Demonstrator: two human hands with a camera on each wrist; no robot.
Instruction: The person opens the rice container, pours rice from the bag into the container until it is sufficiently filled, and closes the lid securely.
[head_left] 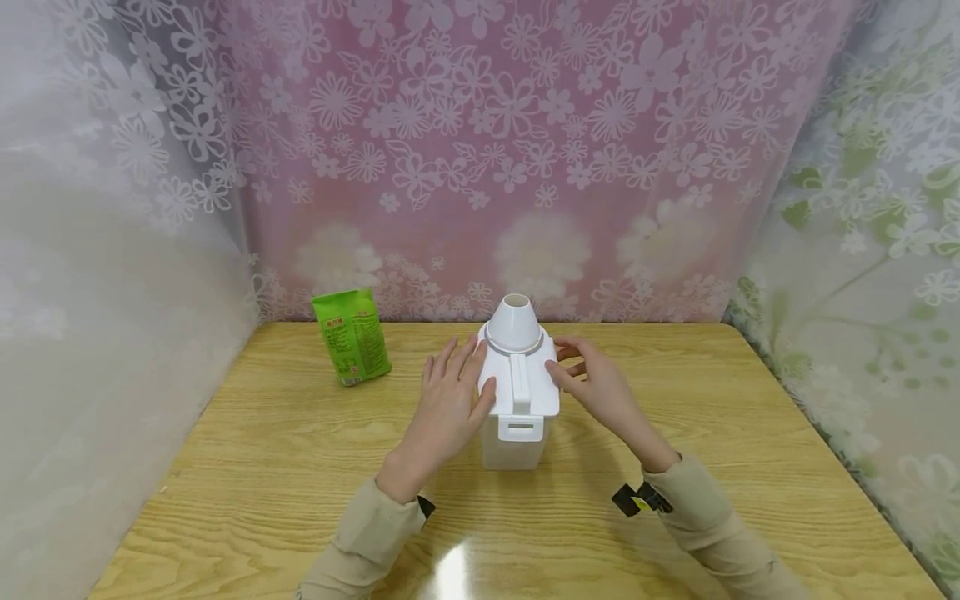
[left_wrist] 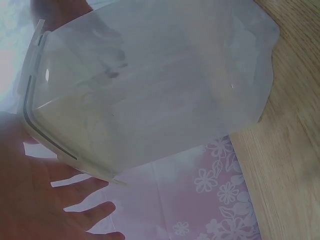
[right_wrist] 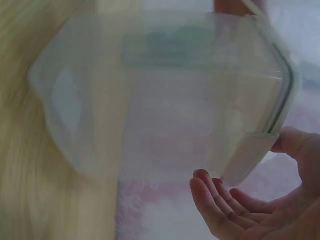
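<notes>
A translucent plastic storage container [head_left: 513, 454] stands upright on the table. Its white lid [head_left: 542, 385] carries a raised handle and a cone-shaped white cap [head_left: 514, 323], with a clip at the front. My left hand [head_left: 450, 400] lies along the lid's left side, fingers spread and mostly straight. On the other side is my right hand [head_left: 600, 387], its thumb at the lid's edge and its fingers loosely bent beside the container. The right wrist view shows a side latch [right_wrist: 250, 157] between that thumb and the fingers, not gripped by them.
A green printed bag [head_left: 352, 337] stands at the back left of the wooden table [head_left: 300, 467]. Floral curtains [head_left: 510, 167] hang behind the table and along both sides. Dark wrist straps [head_left: 642, 498] show at the sleeves.
</notes>
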